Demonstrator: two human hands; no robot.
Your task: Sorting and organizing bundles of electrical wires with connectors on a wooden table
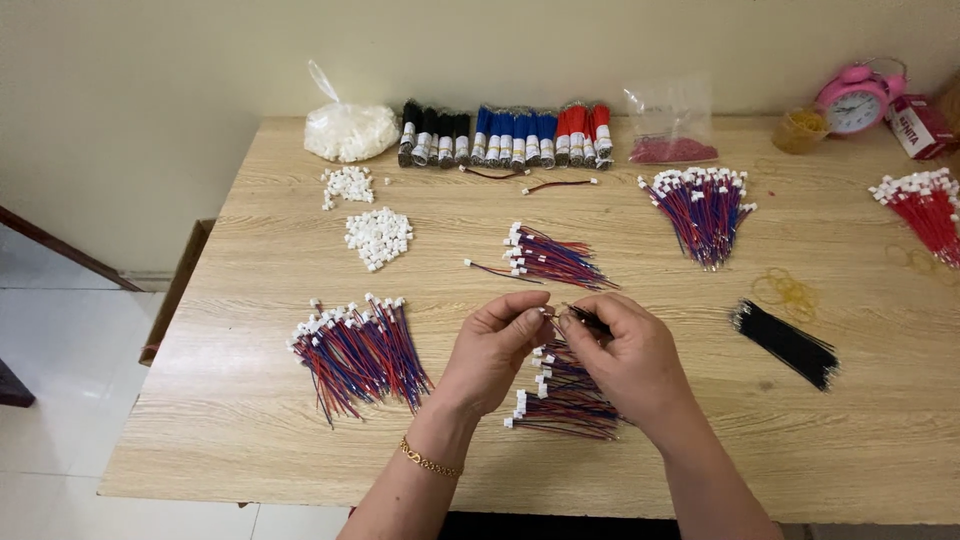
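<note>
My left hand [495,350] and my right hand [625,355] meet over the middle of a wooden table [240,400], fingertips pinched together on a thin wire lead with a small connector [552,316]. Directly under my hands lies a pile of red-and-blue wire leads with white plugs [565,400]. A second such pile [355,350] lies to the left of my left hand. Another small bundle [548,258] lies just beyond my fingers. A gold bracelet sits on my left wrist.
Loose white connectors [377,237] and a bag of them [350,130] lie at the back left. Rolls of black, blue and red wire [505,135] line the back edge. A black wire bundle [787,343], rubber bands [785,290], more lead bundles [705,210] and a pink clock [855,100] are on the right.
</note>
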